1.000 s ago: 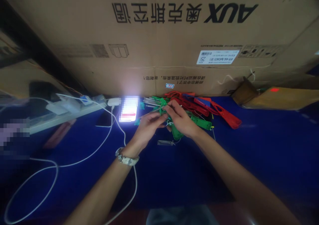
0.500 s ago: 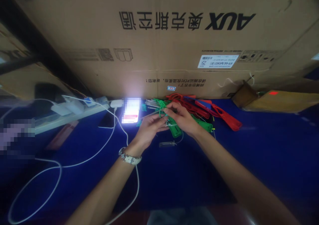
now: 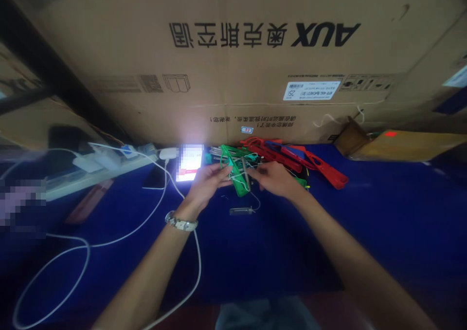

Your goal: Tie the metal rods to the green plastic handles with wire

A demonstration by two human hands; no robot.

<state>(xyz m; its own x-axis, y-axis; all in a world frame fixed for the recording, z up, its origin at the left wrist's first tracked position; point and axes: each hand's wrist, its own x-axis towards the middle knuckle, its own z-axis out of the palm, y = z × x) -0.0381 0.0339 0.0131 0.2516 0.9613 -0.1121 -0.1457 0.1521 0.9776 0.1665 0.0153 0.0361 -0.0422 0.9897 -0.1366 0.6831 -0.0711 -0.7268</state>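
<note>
My left hand [image 3: 209, 181] grips a long, narrow green plastic piece [image 3: 239, 181], which slants down to the right with thin white string [image 3: 239, 174] looped around it. On the other side, my right hand [image 3: 275, 178] has its fingertips pinched where the string runs, seemingly on the string itself. A thin greyish rod stands close to those fingertips. Below the hands, a small clear tube [image 3: 241, 211] lies on the blue cloth, a fine line running up from it. Behind the hands lie metal rods [image 3: 218, 151] and more green parts, partly covered.
Red plastic pieces [image 3: 328, 171] lie in a heap at right. A lit phone [image 3: 191, 162] rests left of the hands, near a white power strip [image 3: 105, 174] and a trailing white cable [image 3: 199, 262]. A large cardboard box [image 3: 226, 86] stands behind; a yellow packet [image 3: 412, 145] sits far right.
My hands have moved apart from being close together. The green piece now tilts upright in my left hand, and its upper end shows; my right hand has shifted right and slightly down.
</note>
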